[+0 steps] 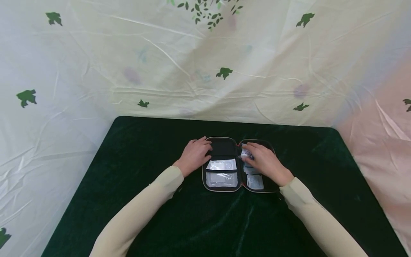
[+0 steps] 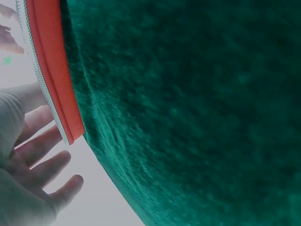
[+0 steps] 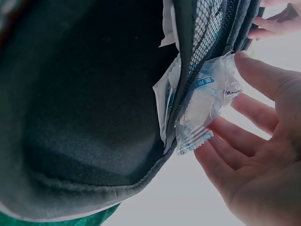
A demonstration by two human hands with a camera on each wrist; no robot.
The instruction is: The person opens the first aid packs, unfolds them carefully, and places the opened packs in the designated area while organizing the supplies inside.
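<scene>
A small zippered case lies opened flat, its left half (image 1: 221,147) and right half (image 1: 268,144) joined by a red-edged hinge. My left hand (image 1: 194,153) rests at the left half's outer edge, fingers loosely spread; in the left wrist view its thumb and fingers are by the red side and zipper (image 2: 54,70). Over the right half, my right hand (image 1: 264,161) pinches a clear-wrapped white bandage roll (image 3: 202,106) between thumb and fingers, beside the mesh pocket (image 3: 205,33). Flat white packets (image 1: 221,179) sit under straps in the left half; smaller packets (image 1: 255,182) lie in the right half.
The case sits on a dark green velvet cloth (image 1: 205,221) covering the table. Pale curtains with green leaf prints (image 1: 179,71) hang behind and to the left, and a pinkish one (image 1: 382,142) hangs at the right.
</scene>
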